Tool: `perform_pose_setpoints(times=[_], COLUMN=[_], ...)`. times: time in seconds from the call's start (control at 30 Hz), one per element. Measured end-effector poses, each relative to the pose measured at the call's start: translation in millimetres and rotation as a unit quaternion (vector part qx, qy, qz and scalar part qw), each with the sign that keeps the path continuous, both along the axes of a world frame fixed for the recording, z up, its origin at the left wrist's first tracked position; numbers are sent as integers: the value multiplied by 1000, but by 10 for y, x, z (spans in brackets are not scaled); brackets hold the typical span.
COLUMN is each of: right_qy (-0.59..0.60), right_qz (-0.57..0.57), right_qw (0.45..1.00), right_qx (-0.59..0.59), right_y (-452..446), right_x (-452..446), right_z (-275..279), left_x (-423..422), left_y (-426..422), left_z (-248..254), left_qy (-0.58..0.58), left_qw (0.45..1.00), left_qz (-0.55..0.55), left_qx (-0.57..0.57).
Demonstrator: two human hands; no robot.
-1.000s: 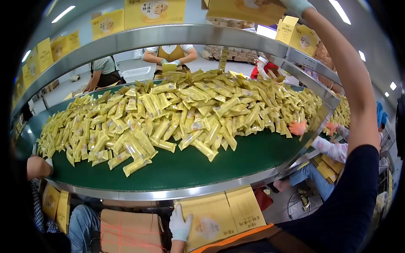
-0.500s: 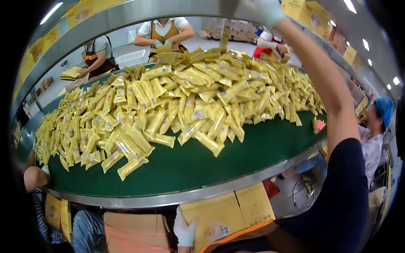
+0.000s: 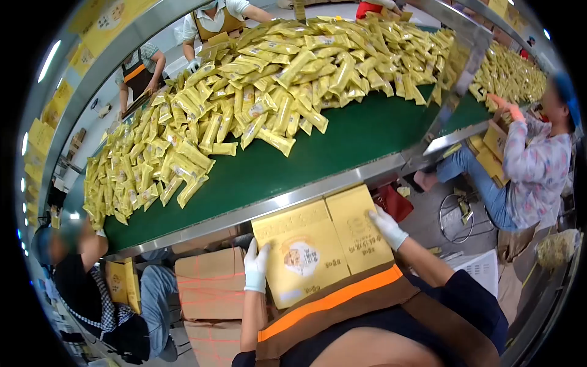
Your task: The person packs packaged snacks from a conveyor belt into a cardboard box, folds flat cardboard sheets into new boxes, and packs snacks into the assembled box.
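Observation:
A yellow printed carton (image 3: 299,251), with a round picture on its larger panel and a fold line beside a narrower panel, rests on my lap against the belt's front edge. My left hand (image 3: 256,266), in a white glove, grips its left edge with the thumb on top. At the opposite side my right hand (image 3: 387,227), also gloved, holds the right edge; its fingers underneath are partly hidden. Beyond the carton, a large heap of yellow sealed packets (image 3: 269,92) lies on the green conveyor belt (image 3: 293,171), out of reach of either hand's grip.
A metal rail (image 3: 263,210) borders the belt. Brown cardboard boxes (image 3: 209,281) stand at left, a round stool (image 3: 457,219) at right. Co-workers sit on both sides, one in a floral sleeve (image 3: 535,165); others stand across the belt. Yellow cartons line the overhead shelf (image 3: 79,61).
My right hand has come down from the overhead shelf to the carton's right edge. My left hand stays at the left edge. The view has tilted down and turned right.

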State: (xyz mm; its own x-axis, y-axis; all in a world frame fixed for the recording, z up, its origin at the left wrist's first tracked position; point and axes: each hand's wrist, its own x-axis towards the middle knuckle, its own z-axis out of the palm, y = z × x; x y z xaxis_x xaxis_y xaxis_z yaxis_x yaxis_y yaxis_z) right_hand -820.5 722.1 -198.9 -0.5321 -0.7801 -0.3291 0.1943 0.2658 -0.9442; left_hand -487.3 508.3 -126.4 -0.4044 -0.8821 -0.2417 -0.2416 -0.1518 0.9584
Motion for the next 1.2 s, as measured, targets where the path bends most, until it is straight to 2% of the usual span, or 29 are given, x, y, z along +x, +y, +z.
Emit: perform_pose_setpoints(times=[0.03,0.07,0.1,0.13,0.17,0.2,0.23,0.3,0.33,0.37,0.4,0.5,0.6,0.7,0.8,0.83,0.87,0.9,0.93,0.97,1.03,1.07,1.1,1.13,1.2], right_qy=[-18,-33,68,118,171,307,431,680,721,754,780,799,820,764,686,617,498,385,255,324,444,451,526,561,535], right_qz=[-3,-7,2,-2,-4,-12,-20,-87,-95,-20,55,19,-6,6,22,10,75,223,368,455,532,569,587,626,644], right_qw=[1000,999,997,993,985,950,892,708,650,632,608,575,532,597,700,752,809,849,857,803,700,670,601,539,546], right_qx=[-6,-13,36,24,11,-63,-132,-171,-219,-177,-136,-175,-210,-245,-194,-232,-302,-283,-254,-209,-174,-156,-133,-53,-32], right_y=[31,43,54,100,115,92,74,-33,-116,-188,-253,-472,-508,-475,-594,-728,-861,-909,-931,-964,-1004,-1002,-971,-886,-778], right_x=[37,67,99,169,207,188,172,46,14,93,154,75,-15,-4,-82,-100,-107,-79,-33,-20,10,17,32,107,119], right_z=[88,307,582,843,1072,1204,1352,2034,2316,2535,2650,2415,2408,2432,2515,2522,2517,2659,2829,2876,2881,2765,2594,2528,2605], left_x=[42,25,-47,-85,-53,52,129,241,307,402,392,173,39,-27,-125,-235,-415,-580,-624,-647,-602,-553,-557,-593,-858], left_y=[-14,53,175,254,240,198,196,123,62,-38,-35,7,16,-31,-62,-5,107,268,290,303,226,160,72,23,107], left_z=[-60,103,339,490,546,614,791,1011,1059,1056,1023,1010,1083,1080,1081,1156,1296,1497,1525,1575,1662,1695,1727,1740,1769], left_qy=[-14,-24,-32,-37,90,165,200,264,295,258,258,259,248,224,226,273,320,283,315,336,382,409,410,409,497], left_qw=[1000,999,997,994,987,978,975,963,951,953,956,964,967,972,968,952,932,948,933,926,912,901,889,872,763], left_qz=[8,21,35,51,69,125,88,-13,-76,-159,-134,-59,-42,-38,-74,-102,-128,-107,-149,-155,-147,-142,-202,-266,-403], left_qx=[-18,-44,-68,-94,-115,-35,-47,-53,-47,-29,-25,-30,-39,-62,-78,-94,-112,-101,-93,-72,-33,-8,-26,-41,92])
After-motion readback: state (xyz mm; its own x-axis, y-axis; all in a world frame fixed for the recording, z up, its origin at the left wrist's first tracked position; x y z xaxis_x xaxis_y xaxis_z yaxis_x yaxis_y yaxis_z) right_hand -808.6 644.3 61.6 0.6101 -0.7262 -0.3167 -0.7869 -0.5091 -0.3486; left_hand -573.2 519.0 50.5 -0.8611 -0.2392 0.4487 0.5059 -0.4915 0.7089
